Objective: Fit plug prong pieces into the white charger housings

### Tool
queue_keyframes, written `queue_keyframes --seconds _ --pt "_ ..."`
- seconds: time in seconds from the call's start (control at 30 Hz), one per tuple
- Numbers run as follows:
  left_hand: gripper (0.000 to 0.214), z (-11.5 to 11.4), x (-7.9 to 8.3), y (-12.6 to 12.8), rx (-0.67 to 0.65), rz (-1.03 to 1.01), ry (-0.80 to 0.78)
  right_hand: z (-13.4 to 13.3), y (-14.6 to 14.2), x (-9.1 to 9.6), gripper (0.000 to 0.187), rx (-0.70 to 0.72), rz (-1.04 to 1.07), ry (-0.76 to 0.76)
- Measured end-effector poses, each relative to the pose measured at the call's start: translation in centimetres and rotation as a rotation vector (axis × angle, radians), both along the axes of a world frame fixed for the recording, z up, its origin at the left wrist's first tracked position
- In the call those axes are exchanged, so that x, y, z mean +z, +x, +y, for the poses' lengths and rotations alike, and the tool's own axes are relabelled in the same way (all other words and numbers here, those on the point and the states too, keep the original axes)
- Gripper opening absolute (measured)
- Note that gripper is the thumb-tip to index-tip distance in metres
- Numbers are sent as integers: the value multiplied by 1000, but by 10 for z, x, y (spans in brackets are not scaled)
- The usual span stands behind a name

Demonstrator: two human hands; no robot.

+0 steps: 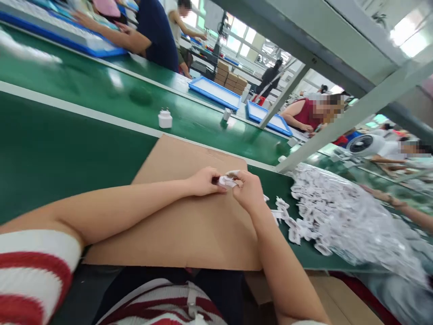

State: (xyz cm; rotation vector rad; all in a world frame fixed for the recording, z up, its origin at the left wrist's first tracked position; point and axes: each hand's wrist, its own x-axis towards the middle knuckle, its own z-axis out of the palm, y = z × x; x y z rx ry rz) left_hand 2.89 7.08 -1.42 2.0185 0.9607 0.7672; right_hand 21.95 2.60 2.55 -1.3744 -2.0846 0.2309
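Observation:
Over a brown cardboard sheet (189, 230), my two hands meet around a small white plastic part (228, 181). My left hand (205, 181) is closed on its left side, and something dark shows beside the fingertips. From the right, my right hand (249, 188) pinches the same part between thumb and fingers. Its exact kind is partly hidden by the fingers. Right of the cardboard lies a heap of similar white plastic parts (314, 212), several of them loose near my right forearm.
On the green conveyor (135, 97) stands a white plug charger (165, 119), with another white charger (227, 114) farther right. Blue-rimmed trays (216, 93) line the far side. A slanted metal post (338, 122) rises at right. A clear plastic bag (375, 221) covers the heap; a co-worker's arm (399, 205) reaches there.

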Motion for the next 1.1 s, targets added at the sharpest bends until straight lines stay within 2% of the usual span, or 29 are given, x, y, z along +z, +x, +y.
queue_keyframes --seconds 0.07,0.17,0.23,0.3,0.4,0.47,0.6,0.67,0.77,0.87,0.93,1.0,1.03,1.1 --pt "29 -5 1 -1 -27 27 5 1 1 -6 40 -39 50 -25" --pt "33 -13 2 -2 -39 29 20 3 4 -25 33 -57 229 -84" --pt "29 -13 3 0 -53 62 39 4 4 -36 41 -84 320 -77" --pt "24 -4 6 3 -23 121 60 3 2 -42 60 -127 384 0" --pt "21 30 11 5 124 209 79 0 -4 -42 77 -209 455 95" --pt "24 62 14 4 276 266 85 -2 -9 -41 73 -225 470 96" --pt "25 123 19 -4 573 344 96 -3 -16 -41 58 -117 397 66" --pt "24 145 19 -9 690 371 103 -2 -17 -43 54 -82 364 42" --pt "24 163 12 -13 804 406 92 0 -16 -46 52 -79 327 8" --pt "37 169 4 -14 870 426 82 1 -17 -50 49 -62 315 -30" --pt "67 167 2 -11 940 422 104 2 -19 -54 47 -42 327 -71" --pt "91 162 2 -8 1017 376 211 3 -20 -58 46 -25 335 -116" --pt "92 158 3 -7 1033 341 300 3 -20 -60 45 -16 340 -135" --pt "79 150 4 -4 980 266 513 4 -21 -63 44 1 365 -168"
